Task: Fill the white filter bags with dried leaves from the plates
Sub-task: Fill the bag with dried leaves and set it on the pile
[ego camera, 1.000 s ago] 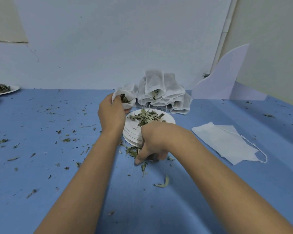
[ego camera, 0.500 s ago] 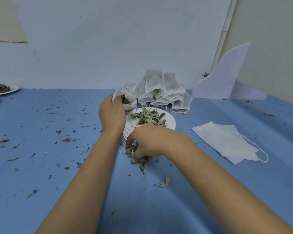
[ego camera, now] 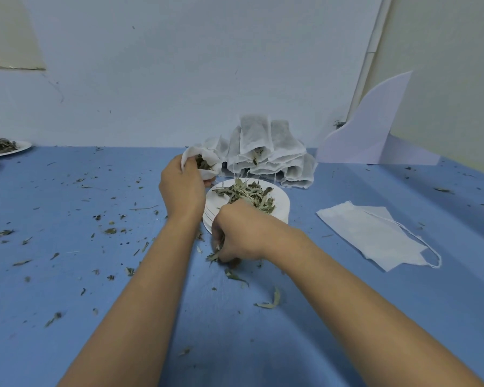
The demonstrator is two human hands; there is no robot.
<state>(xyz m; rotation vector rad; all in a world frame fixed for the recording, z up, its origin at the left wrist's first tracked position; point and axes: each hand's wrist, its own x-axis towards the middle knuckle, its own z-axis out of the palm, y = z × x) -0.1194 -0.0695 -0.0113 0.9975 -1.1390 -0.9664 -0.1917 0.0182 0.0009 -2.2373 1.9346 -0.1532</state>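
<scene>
My left hand [ego camera: 182, 188] holds a white filter bag [ego camera: 207, 160] open at its mouth, with dried leaves showing inside. It is just left of a stack of white plates [ego camera: 280, 201] that carries a heap of dried leaves [ego camera: 248, 192]. My right hand [ego camera: 236, 233] is down on the blue table in front of the plates, fingers curled around spilled leaves [ego camera: 215, 256]. Behind the plates leans a pile of filled filter bags [ego camera: 266, 152]. Empty flat filter bags [ego camera: 372, 233] lie to the right.
Leaf scraps [ego camera: 109, 230] litter the blue table, mostly on the left. Two more plates, one with dark leaves [ego camera: 0, 148], sit at the far left edge. A white card [ego camera: 375, 129] leans on the wall at the back right.
My right hand has slid slightly left along the table in front of the plates, gathering spilled leaves under its fingers. My left hand keeps the bag in the same place.
</scene>
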